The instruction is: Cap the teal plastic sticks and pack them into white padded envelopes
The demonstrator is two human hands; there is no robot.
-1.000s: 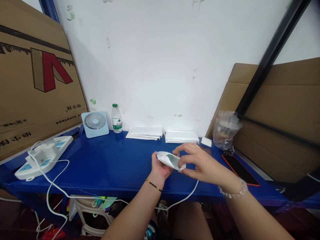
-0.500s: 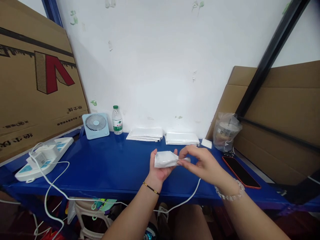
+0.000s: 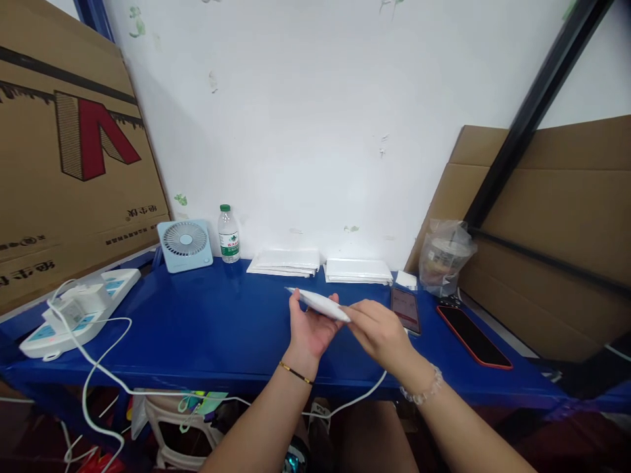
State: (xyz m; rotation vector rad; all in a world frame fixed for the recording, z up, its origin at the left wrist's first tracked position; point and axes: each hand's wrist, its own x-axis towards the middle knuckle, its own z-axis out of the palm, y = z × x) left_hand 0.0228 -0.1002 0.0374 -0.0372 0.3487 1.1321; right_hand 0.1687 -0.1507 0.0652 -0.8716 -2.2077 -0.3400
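A thin, soft-looking white packet (image 3: 318,303) is held above the blue table, seen nearly edge-on and slanting down to the right. My left hand (image 3: 310,334) is palm up beneath it, thumb at its left end and fingers behind it, closed around it. At the packet's right end, my right hand (image 3: 382,334) grips the edge; its thumb is hidden below the fingers. What is inside the packet does not show. Beyond the hands, two stacks of flat white packets, the left stack (image 3: 284,262) and the right stack (image 3: 358,270), lie against the wall.
On the blue table (image 3: 217,322) stand a light-blue fan (image 3: 185,244), a water bottle (image 3: 229,235) and a bagged cup (image 3: 445,257). A phone (image 3: 405,310) and an orange-edged phone (image 3: 474,336) lie at right. A power strip (image 3: 81,315) trails white cables at left. Cardboard flanks both sides.
The packet has turned from showing its broad face to nearly edge-on. My right hand has shifted left and down, uncovering the phone behind it. The view has shifted slightly.
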